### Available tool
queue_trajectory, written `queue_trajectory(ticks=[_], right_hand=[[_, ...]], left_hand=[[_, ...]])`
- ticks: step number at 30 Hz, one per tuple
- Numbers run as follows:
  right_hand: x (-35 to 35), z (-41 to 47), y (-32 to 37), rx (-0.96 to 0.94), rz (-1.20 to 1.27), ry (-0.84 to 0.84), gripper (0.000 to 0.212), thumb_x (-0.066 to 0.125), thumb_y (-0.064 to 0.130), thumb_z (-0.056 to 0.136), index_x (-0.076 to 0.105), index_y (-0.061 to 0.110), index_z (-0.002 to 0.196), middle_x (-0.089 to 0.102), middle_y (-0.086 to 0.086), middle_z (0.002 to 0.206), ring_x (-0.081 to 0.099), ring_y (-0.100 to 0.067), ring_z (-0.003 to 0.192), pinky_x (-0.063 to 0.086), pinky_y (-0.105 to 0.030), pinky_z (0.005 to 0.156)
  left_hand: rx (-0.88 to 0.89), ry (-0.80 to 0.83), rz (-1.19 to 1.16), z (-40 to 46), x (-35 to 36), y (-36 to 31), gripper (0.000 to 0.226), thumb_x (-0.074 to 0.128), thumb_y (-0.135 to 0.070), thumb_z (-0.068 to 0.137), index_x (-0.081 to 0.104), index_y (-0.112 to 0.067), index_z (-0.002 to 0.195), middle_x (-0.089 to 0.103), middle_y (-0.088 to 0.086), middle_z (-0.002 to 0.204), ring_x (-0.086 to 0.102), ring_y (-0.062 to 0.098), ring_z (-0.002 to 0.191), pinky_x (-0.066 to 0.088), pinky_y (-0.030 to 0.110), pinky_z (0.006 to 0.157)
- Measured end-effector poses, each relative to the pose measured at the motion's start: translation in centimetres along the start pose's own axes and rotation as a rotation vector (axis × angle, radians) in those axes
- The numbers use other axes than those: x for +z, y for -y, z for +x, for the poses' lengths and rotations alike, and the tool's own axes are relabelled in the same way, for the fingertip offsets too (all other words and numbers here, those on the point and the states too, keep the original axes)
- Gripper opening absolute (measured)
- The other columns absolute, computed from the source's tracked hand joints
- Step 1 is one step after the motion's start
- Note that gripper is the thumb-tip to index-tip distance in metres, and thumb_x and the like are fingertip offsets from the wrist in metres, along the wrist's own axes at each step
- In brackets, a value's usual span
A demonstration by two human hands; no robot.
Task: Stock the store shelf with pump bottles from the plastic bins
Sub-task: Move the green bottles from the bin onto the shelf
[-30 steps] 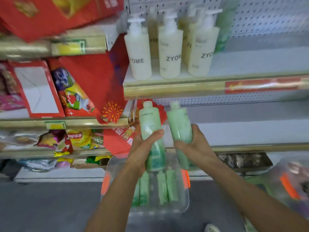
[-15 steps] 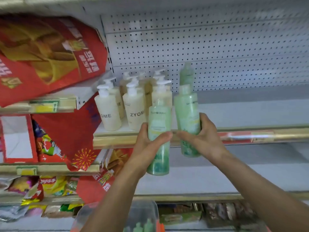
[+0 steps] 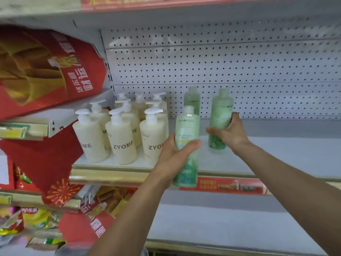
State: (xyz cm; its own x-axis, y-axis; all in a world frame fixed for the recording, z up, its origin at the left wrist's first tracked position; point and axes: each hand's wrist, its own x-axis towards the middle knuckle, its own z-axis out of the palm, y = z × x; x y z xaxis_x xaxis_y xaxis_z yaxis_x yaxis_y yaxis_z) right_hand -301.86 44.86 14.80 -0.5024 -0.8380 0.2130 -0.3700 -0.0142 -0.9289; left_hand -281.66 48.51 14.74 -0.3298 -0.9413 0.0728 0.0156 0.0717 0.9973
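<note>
At far left a red snack bag (image 3: pixel 46 71) leans over the neighbouring shelving, with more red packaging (image 3: pixel 42 163) below it; next, on the left part of the white shelf (image 3: pixel 276 156), stands a cluster of cream pump bottles (image 3: pixel 121 137) marked ZYOME, upright in rows reaching back toward the pegboard wall (image 3: pixel 221 67). Just right of them the left hand (image 3: pixel 173 157) grips a green bottle (image 3: pixel 186 145) round its middle, thumb across the front and fingers curled behind; this bottle is upright, its base in front of the shelf's gold edge strip (image 3: pixel 110 177) and not resting on the shelf. Behind it a third green bottle (image 3: pixel 191 99) stands on the shelf against the pegboard. Further right the right hand (image 3: pixel 230 133) holds a second green bottle (image 3: pixel 219 119), fingers wrapped round its body; its base is at the shelf surface, though whether it touches cannot be told; the shelf runs on bare to the right, with a red price strip (image 3: pixel 230 185) along its front.
</note>
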Motion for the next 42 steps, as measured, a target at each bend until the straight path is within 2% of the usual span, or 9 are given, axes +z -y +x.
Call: queue_trajectory(ticks=[5,20,25,28,30,32,34,37,42], right_hand=[[1.1,3.3,-2.2,-0.005,-0.054,0.021,0.072,0.090,0.015,0.060,0.038,0.013,0.111,0.057,-0.005,0.101,0.060,-0.027,0.098,0.053,-0.047,0.088],[3.6,9.1,-2.0,-0.032,-0.418,0.106,0.087,0.090,0.048,0.053,0.027,0.016,0.104,0.053,0.000,0.096,0.053,-0.023,0.084,0.044,-0.035,0.068],[3.9,9.4,-2.2,-0.020,-0.418,0.121,0.087,0.089,0.050,0.052,0.028,0.017,0.105,0.057,0.000,0.098,0.059,-0.026,0.088,0.050,-0.040,0.071],[2.9,8.4,-2.6,-0.014,-0.344,0.077,0.100,0.082,0.060,0.059,0.029,0.012,0.130,0.054,-0.004,0.121,0.057,-0.026,0.111,0.051,-0.046,0.087],[2.0,6.8,-2.7,-0.141,-0.275,-0.064,0.088,0.068,0.063,0.075,0.032,0.012,0.137,0.050,-0.006,0.125,0.052,-0.025,0.115,0.049,-0.044,0.090],[0.8,4.6,-1.1,-0.215,-0.096,-0.055,0.057,0.058,0.055,0.087,0.046,0.013,0.123,0.057,-0.005,0.105,0.057,-0.020,0.095,0.051,-0.029,0.078],[-0.5,2.6,1.0,-0.173,0.086,0.262,0.041,0.058,0.052,0.089,0.059,0.015,0.106,0.066,-0.004,0.091,0.062,-0.015,0.081,0.049,-0.018,0.066],[-1.7,0.8,3.2,-0.154,0.069,0.546,0.035,0.072,0.046,0.080,0.069,0.021,0.104,0.075,0.004,0.094,0.070,-0.010,0.087,0.056,-0.027,0.075],[-4.7,2.4,2.9,-0.148,-0.004,0.253,0.032,0.080,0.036,0.074,0.067,0.022,0.100,0.073,0.006,0.091,0.070,-0.010,0.085,0.055,-0.029,0.074]], left_hand=[[0.011,-0.011,-0.023,2.1,1.0,0.0,0.032,0.075,-0.033,0.081,0.058,-0.021,0.105,0.069,0.007,0.092,0.069,0.020,0.080,0.058,0.043,0.076],[-0.060,-0.066,-0.085,4.7,1.5,1.8,0.036,0.074,-0.031,0.082,0.056,-0.022,0.112,0.070,0.011,0.095,0.070,0.021,0.078,0.059,0.036,0.069],[-0.056,-0.081,-0.075,5.4,1.6,1.9,0.036,0.074,-0.033,0.082,0.056,-0.024,0.111,0.070,0.011,0.097,0.070,0.024,0.082,0.060,0.041,0.074],[-0.049,-0.079,-0.063,5.5,1.6,1.9,0.042,0.077,-0.036,0.078,0.054,-0.025,0.112,0.070,0.010,0.099,0.071,0.024,0.084,0.060,0.041,0.074],[-0.046,-0.077,-0.057,5.5,1.8,1.7,0.049,0.078,-0.036,0.077,0.050,-0.025,0.115,0.069,0.007,0.102,0.072,0.019,0.084,0.060,0.037,0.072],[-0.012,-0.081,-0.014,5.5,2.4,1.5,0.055,0.078,-0.032,0.079,0.042,-0.025,0.121,0.066,0.001,0.105,0.071,0.011,0.084,0.059,0.033,0.071],[0.045,-0.081,0.046,5.8,3.4,1.3,0.063,0.078,-0.029,0.079,0.035,-0.028,0.126,0.064,-0.002,0.110,0.069,0.008,0.090,0.059,0.032,0.077],[0.129,-0.049,0.080,6.5,5.4,0.9,0.074,0.077,-0.026,0.081,0.026,-0.026,0.135,0.061,-0.009,0.111,0.065,-0.002,0.093,0.056,0.019,0.075],[0.177,0.041,0.175,8.3,7.1,1.4,0.109,0.081,-0.046,0.068,0.007,-0.042,0.148,0.045,-0.008,0.133,0.052,0.007,0.122,0.050,0.038,0.099]])
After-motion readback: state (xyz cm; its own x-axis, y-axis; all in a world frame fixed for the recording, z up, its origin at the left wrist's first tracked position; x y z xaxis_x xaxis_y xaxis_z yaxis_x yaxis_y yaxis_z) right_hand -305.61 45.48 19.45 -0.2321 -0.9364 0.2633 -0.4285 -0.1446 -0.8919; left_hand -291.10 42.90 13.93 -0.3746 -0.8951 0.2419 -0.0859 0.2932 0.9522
